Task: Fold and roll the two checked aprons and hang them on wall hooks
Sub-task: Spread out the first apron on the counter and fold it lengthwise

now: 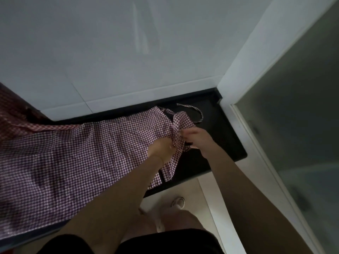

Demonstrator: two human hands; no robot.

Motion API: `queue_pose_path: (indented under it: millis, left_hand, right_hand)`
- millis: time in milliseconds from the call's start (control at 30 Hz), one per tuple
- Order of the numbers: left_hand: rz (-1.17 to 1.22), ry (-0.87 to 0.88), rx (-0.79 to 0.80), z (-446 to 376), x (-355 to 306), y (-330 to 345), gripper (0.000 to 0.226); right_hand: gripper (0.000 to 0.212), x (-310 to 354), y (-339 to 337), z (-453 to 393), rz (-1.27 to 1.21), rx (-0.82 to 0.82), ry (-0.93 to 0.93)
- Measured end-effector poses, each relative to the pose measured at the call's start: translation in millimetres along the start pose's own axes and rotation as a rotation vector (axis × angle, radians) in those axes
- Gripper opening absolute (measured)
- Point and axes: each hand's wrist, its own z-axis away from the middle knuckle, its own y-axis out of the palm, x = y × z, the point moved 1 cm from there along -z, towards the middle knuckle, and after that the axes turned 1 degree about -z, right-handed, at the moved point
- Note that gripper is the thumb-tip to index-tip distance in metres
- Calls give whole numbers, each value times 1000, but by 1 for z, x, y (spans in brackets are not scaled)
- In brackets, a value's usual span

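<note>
A purple-and-white checked apron (73, 154) lies spread along the black countertop (216, 140), its bib end pointing right. My left hand (160, 148) pinches the bunched bib fabric near the neck. My right hand (197, 138) grips the same bunch from the right side, fingers closed on the cloth. A thin checked strap (199, 114) curls loose on the counter beyond the hands. A second, redder checked apron (12, 114) lies at the far left, partly under the first. No wall hooks show.
A white tiled wall (128, 52) rises behind the counter. A white door frame (244, 74) and a frosted glass panel (297, 116) stand at the right. Below the counter edge lie a pale floor and my slippered foot (178, 202).
</note>
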Motion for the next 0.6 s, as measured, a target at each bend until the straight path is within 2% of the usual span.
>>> queue_pose_path:
  millis: [67, 133, 233, 300, 400, 467, 533, 600]
  left_hand:
    - [29, -15, -75, 0, 1, -6, 22]
    - [126, -97, -167, -5, 4, -15, 25]
    - [260, -331, -264, -17, 24, -30, 29]
    - [332, -454, -224, -23, 37, -37, 28]
    - [320, -547, -152, -24, 46, -36, 26]
    - [236, -453, -250, -21, 41, -30, 23]
    - [137, -190, -408, -19, 27, -22, 26]
    - [-88, 21, -407, -20, 9, -14, 42]
  right_hand:
    - [12, -12, -11, -11, 52, -195, 47]
    - [12, -20, -21, -22, 124, -285, 97]
    - [19, -15, -20, -34, 190, -122, 130]
    - [30, -4, -11, -40, 236, 16, 120]
    - [46, 3, 3, -52, 345, 124, 87]
    - [54, 1, 9, -57, 342, 179, 100]
    - [60, 0, 16, -61, 275, 227, 94]
    - [52, 2, 17, -66, 275, 241, 37]
